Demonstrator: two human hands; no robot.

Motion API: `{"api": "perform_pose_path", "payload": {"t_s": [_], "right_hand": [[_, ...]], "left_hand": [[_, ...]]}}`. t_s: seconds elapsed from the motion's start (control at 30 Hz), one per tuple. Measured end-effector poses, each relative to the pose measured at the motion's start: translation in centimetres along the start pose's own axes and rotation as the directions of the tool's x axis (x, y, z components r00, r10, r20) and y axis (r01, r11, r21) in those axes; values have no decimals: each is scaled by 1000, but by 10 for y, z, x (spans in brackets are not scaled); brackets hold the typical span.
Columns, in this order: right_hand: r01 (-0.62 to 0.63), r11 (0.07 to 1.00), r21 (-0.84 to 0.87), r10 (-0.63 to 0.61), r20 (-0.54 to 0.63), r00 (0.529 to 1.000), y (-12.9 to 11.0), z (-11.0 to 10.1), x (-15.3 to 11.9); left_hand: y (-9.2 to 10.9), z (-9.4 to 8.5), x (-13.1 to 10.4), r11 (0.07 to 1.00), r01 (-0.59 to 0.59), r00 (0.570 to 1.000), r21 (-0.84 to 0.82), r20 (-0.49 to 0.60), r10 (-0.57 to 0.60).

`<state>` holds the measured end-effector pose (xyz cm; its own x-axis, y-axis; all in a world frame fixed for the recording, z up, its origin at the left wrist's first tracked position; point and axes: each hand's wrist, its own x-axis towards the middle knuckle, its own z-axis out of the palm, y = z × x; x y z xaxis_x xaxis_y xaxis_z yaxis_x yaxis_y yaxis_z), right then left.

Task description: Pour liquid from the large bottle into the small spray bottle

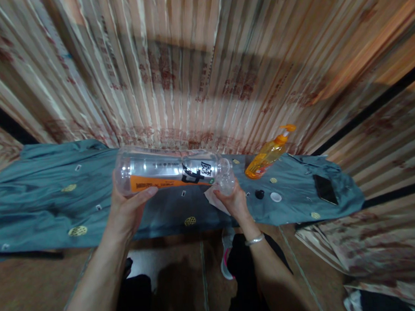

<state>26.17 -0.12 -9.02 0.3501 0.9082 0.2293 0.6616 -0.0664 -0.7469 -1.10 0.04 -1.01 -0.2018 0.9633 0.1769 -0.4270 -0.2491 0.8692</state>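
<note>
We hold the labelled bottle (166, 168) at both ends, left grip (124, 212) and right grip (234, 198); if either loosens, it could slip, toppling the pump bottle (266, 159).

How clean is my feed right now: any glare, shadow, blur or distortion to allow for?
Head view: bright glare on the silver label of the bottle, its small print too soft to read; head view: a broad shadow across the curtain, whose pleats fan outward, suggesting wide-angle distortion; head view: floor dimly lit.
</note>
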Motion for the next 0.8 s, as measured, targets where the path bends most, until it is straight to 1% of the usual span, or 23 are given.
{"api": "perform_pose_path", "payload": {"t_s": [0.23, 0.43, 0.6, 0.8], "right_hand": [[1, 1000, -9, -1, 2, 1000, -2, 0, -1], [-19, 1000, -20, 19, 5, 1000, -4, -1, -1], [-7, 1000, -29, 7, 1, 1000, -4, 0, 0], [-8, 1000, -27, 8, -1, 1000, -3, 0, 0]], "left_hand": [[-2, 0, 1, 1000, 3, 1000, 4, -16, -3], [0, 2, 1, 999, -25, 1000, -25, -6, 25], [1, 6, 0, 999, -9, 999, -39, -36, 8], [0, 5, 0, 1000, 16, 999, -10, -50, -16]]}}
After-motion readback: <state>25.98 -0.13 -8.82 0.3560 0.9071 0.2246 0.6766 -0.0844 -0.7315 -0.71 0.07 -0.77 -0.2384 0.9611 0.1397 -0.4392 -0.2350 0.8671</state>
